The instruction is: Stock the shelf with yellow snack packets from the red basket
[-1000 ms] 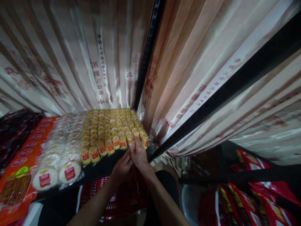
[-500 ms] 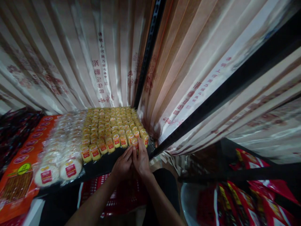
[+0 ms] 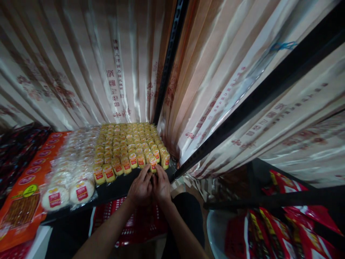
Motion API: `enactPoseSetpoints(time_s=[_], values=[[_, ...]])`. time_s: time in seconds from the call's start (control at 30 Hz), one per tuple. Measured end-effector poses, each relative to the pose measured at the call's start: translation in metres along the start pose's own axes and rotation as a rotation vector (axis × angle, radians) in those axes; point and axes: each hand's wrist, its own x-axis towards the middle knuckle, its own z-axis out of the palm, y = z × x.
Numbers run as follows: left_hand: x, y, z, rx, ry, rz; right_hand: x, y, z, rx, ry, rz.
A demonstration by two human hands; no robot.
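Both hands meet at the front right of a shelf, with a small yellow wrapped cake (image 3: pixel 153 163) between their fingertips. My left hand (image 3: pixel 140 187) grips its left side, and my right hand (image 3: pixel 161 185) grips its right side. The cake's red and white label faces me. Just behind and beside it stand tight rows of the same yellow wrapped cakes (image 3: pixel 126 144), several layers deep. Thumbs and the undersides of the fingers are partly hidden.
Left of the rows lie white round wrapped cakes (image 3: pixel 82 190) and an orange snack pack (image 3: pixel 24 194). A red basket (image 3: pixel 126 230) sits below the shelf edge. Black posts (image 3: pixel 169 61) frame pale curtains (image 3: pixel 129 64). Red packets (image 3: pixel 280 230) are at lower right.
My fingers have drawn slightly back and apart, so the cake between them shows more clearly. The right fingers no longer reach up over the row. The camera view has shifted slightly.
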Motion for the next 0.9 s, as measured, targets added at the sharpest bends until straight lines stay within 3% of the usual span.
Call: enactPoseSetpoints(time_s=[0.3,0.9], values=[[-0.001,-0.002,0.007,-0.002,0.037,-0.040,0.006,-0.003,0.011,0.052,-0.006,0.069],[-0.001,-0.004,0.006,0.061,-0.040,0.001,0.006,0.000,0.014,0.086,0.044,-0.037]])
